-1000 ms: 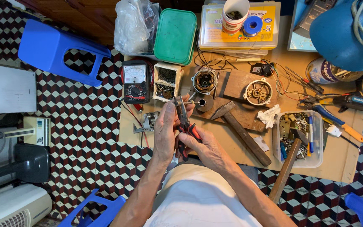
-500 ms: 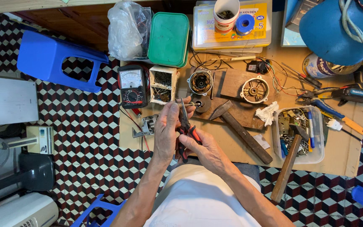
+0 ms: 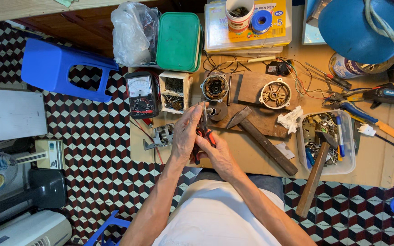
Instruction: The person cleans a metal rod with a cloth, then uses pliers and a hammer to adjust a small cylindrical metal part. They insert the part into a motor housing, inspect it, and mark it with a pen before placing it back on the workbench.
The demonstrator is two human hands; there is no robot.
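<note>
Pliers (image 3: 204, 132) with red handles sit between both hands, just over the near edge of the worktop (image 3: 251, 159). The right hand (image 3: 217, 152) squeezes the handles; the left hand (image 3: 187, 132) fingers pinch something tiny at the tips. Best to grip steady and pull gently.

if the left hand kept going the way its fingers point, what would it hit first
Probably the small open box of parts just beyond the fingertips of the left hand, with the green lidded container further on. Height is unclear, so it might pass above.
</note>
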